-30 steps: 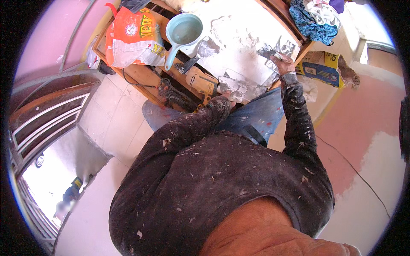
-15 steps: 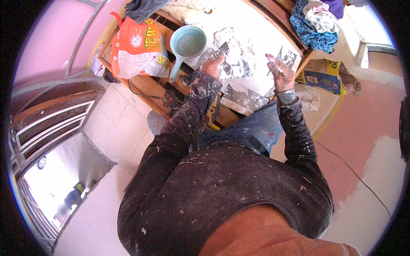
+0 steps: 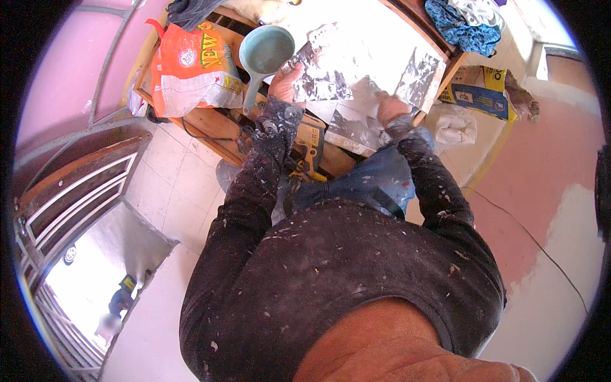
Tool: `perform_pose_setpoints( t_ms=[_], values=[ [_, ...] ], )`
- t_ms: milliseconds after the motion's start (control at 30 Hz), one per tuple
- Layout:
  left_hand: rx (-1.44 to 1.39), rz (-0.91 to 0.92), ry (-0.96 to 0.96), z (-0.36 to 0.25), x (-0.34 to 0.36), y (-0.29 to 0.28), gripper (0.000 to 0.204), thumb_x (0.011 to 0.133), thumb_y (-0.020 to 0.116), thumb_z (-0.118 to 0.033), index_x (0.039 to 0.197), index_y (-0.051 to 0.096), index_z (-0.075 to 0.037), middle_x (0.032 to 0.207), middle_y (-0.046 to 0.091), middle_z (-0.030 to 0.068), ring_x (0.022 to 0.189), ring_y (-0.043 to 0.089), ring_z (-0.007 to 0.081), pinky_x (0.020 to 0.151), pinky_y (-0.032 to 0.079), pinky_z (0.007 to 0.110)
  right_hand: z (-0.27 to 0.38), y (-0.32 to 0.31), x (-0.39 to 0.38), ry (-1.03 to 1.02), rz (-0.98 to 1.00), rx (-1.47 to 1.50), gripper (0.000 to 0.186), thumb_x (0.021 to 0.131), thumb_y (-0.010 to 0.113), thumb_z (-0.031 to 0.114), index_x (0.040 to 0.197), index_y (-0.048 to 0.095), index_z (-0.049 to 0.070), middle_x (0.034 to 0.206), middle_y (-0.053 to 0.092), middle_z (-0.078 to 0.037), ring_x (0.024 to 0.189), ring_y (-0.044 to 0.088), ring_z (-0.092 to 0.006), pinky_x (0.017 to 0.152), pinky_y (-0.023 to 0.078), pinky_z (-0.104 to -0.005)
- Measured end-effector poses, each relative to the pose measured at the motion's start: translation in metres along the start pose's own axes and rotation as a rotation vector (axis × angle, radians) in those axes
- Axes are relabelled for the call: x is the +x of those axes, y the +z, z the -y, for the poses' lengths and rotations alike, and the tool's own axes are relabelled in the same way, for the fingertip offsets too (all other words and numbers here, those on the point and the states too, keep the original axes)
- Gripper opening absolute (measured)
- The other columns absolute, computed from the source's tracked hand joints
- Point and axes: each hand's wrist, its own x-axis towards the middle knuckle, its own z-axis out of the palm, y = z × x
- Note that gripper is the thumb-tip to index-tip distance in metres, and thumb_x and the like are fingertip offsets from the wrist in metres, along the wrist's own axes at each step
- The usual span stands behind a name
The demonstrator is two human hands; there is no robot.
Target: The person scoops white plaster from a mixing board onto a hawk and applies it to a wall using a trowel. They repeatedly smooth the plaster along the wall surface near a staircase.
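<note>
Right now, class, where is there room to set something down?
The tiled floor looks free between the wooden frame and the brown panel. The white surface looks bare beyond the right hand, though glare hides detail. It is crowded around the orange bag, blue dipper, left hand and smeared plate.

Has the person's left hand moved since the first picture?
Yes: judged against the light-blue dipper, the left hand has moved leftward and farther from the body, now beside the dipper.

Grey blade [image 3: 324, 81] mottled with white in the left hand [image 3: 286, 81], pale blue dipper [image 3: 266, 49] just beyond that hand, orange-and-white sack [image 3: 196, 70] with yellow print to its left, blue-and-yellow bag [image 3: 478, 94] right of the right hand [image 3: 393, 108], blue patterned cloth [image 3: 459, 30] farther beyond it.
</note>
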Motion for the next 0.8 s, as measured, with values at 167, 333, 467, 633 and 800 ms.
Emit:
perform_pose_setpoints(
  t_ms=[167,333,467,633,800],
  values=[
    [-0.012,0.012,-0.011,-0.007,-0.02,-0.008,0.043,0.09,0.055,-0.003,0.132,0.048,0.004,0.128,0.058,0.0167,0.118,0.057,0.0298,0.099,0.048,0.05,-0.003,-0.006,-0.009,-0.128,-0.208,0.046,0.037,0.085,0.049,0.013,0.12,0.058,0.01,0.108,0.065,-0.015,0.099,0.064,-0.0325,0.082,0.055,-0.0445],
    [-0.001,0.023,0.012,-0.003,-0.033,-0.024,0.046,0.092,0.056,-0.007,0.136,0.045,0.003,0.135,0.053,0.0173,0.122,0.054,0.029,0.103,0.045,0.047,-0.019,0.005,-0.004,-0.049,-0.272,0.184,0.039,0.084,0.05,0.016,0.121,0.06,0.017,0.106,0.068,-0.012,0.101,0.064,-0.0331,0.081,0.055,-0.0447],
    [-0.101,0.076,-0.045,-0.008,-0.041,-0.028,0.047,0.091,0.054,-0.003,0.136,0.043,0.001,0.131,0.055,0.0187,0.116,0.058,0.0315,0.098,0.049,0.05,-0.044,-0.004,0.012,-0.012,-0.296,0.187,0.04,0.082,0.051,0.014,0.118,0.066,0.023,0.099,0.071,-0.009,0.097,0.065,-0.0304,0.092,0.051,-0.0447],
    [-0.106,0.046,-0.058,-0.008,-0.045,-0.043,0.049,0.092,0.053,-0.003,0.138,0.039,0.003,0.135,0.051,0.0205,0.125,0.051,0.0324,0.104,0.042,0.052,-0.066,-0.05,0.008,-0.138,-0.21,0.027,0.038,0.08,0.05,0.012,0.109,0.071,0.024,0.1,0.072,-0.007,0.1,0.062,-0.0288,0.089,0.052,-0.0414],
    [-0.049,0.041,-0.163,-0.003,-0.044,-0.06,0.052,0.095,0.048,-0.014,0.142,0.033,0.004,0.139,0.047,0.0207,0.127,0.049,0.0328,0.107,0.039,0.051,-0.063,-0.036,0.017,-0.149,-0.234,0.0,0.039,0.081,0.049,0.011,0.111,0.071,0.024,0.097,0.071,-0.009,0.1,0.061,-0.0282,0.085,0.054,-0.0408]
  ],
)
